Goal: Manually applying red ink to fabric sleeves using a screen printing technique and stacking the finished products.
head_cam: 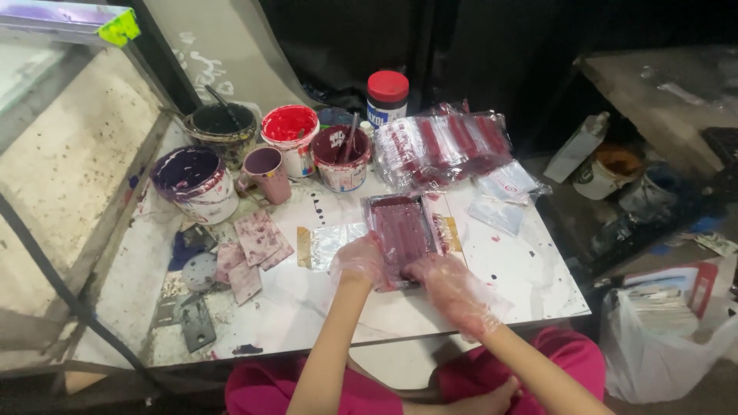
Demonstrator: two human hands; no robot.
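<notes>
on the paint-stained white tabletop (pixel 492 269) a maroon tray (pixel 401 234) is gripped at its 6 o'clock end by gloved left hand (pixel 360 261) and right hand (pixel 453 288); paint pots (pixel 288 138) are ranged at 11 o'clock.

Thin, crinkled clear plastic gloves cover both hands, the left hand (pixel 360 261) and right hand (pixel 453 290), on a glossy cellophane-wrapped maroon packet (pixel 401 234), while the desk (pixel 507 284) looks smooth, white and paint-spattered (plastic paint tubs (pixel 198 183) likewise smeared).

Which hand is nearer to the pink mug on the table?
Left. The left hand rests on the near-left corner of the maroon packet, right of and nearer the viewer than the pink mug; the right hand lies farther right.
</notes>
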